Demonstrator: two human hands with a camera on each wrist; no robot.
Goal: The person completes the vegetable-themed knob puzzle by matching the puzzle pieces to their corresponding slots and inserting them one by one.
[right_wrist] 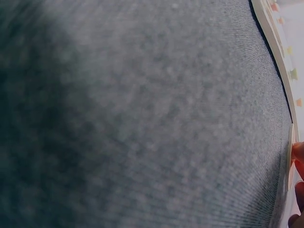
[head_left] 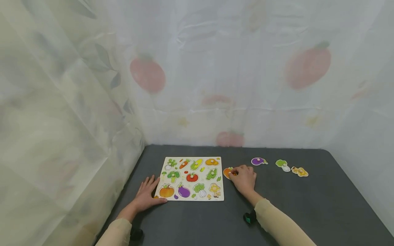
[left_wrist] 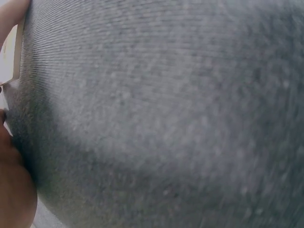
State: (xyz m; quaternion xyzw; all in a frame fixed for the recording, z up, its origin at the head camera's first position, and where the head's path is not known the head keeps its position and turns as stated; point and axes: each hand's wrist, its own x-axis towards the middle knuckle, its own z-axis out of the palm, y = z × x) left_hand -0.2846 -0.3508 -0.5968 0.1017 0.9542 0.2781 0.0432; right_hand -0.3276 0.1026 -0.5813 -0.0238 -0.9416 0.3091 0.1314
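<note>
A cream vegetable puzzle board (head_left: 201, 171) lies flat on the dark table. My left hand (head_left: 146, 196) rests at its left edge, fingers spread, thumb along the near-left corner. Just right of the board, my right hand (head_left: 244, 179) pinches an orange pumpkin puzzle piece (head_left: 226, 172), partly covered by the fingers. That piece (right_wrist: 289, 156) looks low against the table in the right wrist view, beside fingertips (right_wrist: 298, 151). Knobbed pieces such as the tomato (head_left: 192, 177) and broccoli (head_left: 173, 176) sit in the board's upper rows. Its bottom row shows pumpkin, eggplant, cabbage and mushroom pictures.
Farther right on the table lie an eggplant piece (head_left: 258, 161), a leafy cabbage piece (head_left: 282, 165) and a yellowish mushroom piece (head_left: 300, 171). Pale printed curtains (head_left: 191, 85) hang behind the table and along its sides.
</note>
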